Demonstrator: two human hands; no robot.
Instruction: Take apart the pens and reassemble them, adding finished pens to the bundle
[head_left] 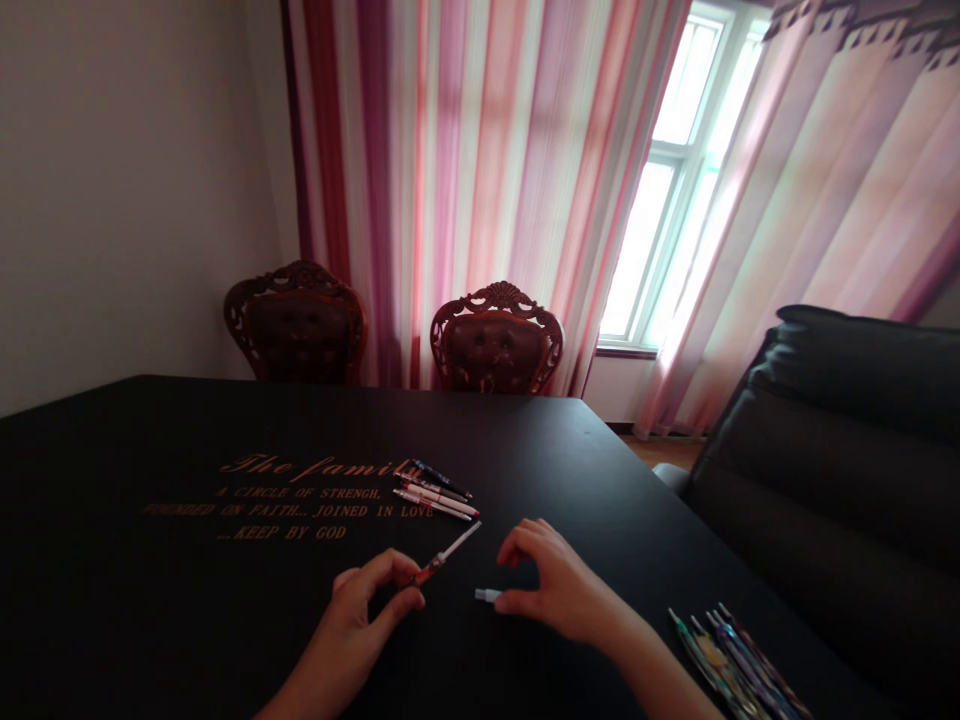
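Note:
My left hand (373, 610) pinches the end of a partly taken-apart pen (431, 572) between thumb and fingers. Its thin whitish refill (461, 541) sticks out bare, slanting up to the right. Across from it, my right hand (551, 580) is low over the table, thumb and curled index finger apart. A short, pale translucent tube (486, 595) shows at the right thumb's tip; its other end is hidden behind the thumb. Just beyond both hands lies a small group of pens (435, 492), some white and some dark.
The black table (262, 620) bears gold lettering (300, 493). Several more pens (731, 660) lie side by side at the lower right. Two carved chairs (496, 345) stand at the far edge, before striped curtains (472, 170). A dark padded seat (840, 470) is on the right.

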